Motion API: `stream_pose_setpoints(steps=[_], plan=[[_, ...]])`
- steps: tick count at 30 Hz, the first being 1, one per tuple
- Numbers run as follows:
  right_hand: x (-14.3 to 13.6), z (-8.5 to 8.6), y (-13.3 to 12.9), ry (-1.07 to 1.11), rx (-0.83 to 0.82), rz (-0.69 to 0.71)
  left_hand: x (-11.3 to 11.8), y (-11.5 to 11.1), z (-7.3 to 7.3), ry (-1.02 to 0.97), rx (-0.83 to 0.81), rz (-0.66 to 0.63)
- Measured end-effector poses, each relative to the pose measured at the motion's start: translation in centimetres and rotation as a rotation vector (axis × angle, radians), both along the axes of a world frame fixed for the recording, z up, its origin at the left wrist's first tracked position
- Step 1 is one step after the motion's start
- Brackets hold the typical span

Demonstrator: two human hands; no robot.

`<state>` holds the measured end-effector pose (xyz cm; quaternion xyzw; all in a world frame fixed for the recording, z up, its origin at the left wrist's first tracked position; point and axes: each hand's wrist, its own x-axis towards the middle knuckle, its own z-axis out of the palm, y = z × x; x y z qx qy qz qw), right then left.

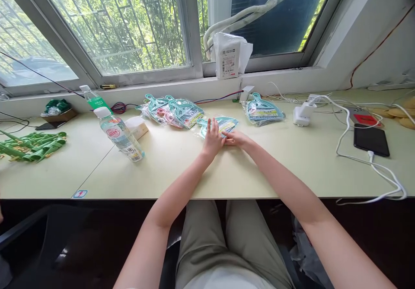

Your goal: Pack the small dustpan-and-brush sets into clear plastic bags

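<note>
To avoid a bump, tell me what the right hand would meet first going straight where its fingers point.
The right hand would likely meet the left hand first, close on its left; whether they touch is unclear.

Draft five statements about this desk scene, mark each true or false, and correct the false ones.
1. The person's bare left hand and bare right hand are both at a turquoise dustpan set in clear plastic wrap. True.

2. The left hand is clenched in a fist. False: its fingers are extended.

3. A thin white cable is plugged into the black rectangular smartphone. True.

4. The smartphone lies to the left of both hands. False: it lies to their right.

5. A white printed box in a clear plastic bag stands on the ledge by the window. True.
</note>
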<state>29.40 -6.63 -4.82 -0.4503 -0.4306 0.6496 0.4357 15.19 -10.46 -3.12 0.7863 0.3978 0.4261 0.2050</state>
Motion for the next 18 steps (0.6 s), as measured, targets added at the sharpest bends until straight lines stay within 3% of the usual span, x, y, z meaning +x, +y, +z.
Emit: stream_pose_setpoints(steps=[3, 8, 10, 13, 16, 18], plan=[[1.6, 1.3, 0.6, -0.291, 0.093, 0.139, 0.0, 0.1, -0.3, -0.075, 0.014, 0.038], [2.6, 2.7, 0.4, -0.516, 0.314, 0.079, 0.3, 0.1, -0.7, 0.026, 0.039, 0.177], [2.8, 2.9, 0.0, -0.714, 0.541, -0.056, 0.2, 0.2, -0.7, 0.150, 0.010, 0.289], [2.9, 3.0, -0.5, -1.160, 0.947, -0.209, -0.4, 0.4, -0.2, 0.491, -0.025, 0.396], [2.6, 2.7, -0.7, -1.532, 1.202, -0.066, -1.0, 0.4, 0.4, 0.793, 0.009, 0.420], [2.4, 2.3, -0.7, -1.629, 1.293, 0.018, -1.3, 0.3, 0.7, 0.863, 0.033, 0.420]])
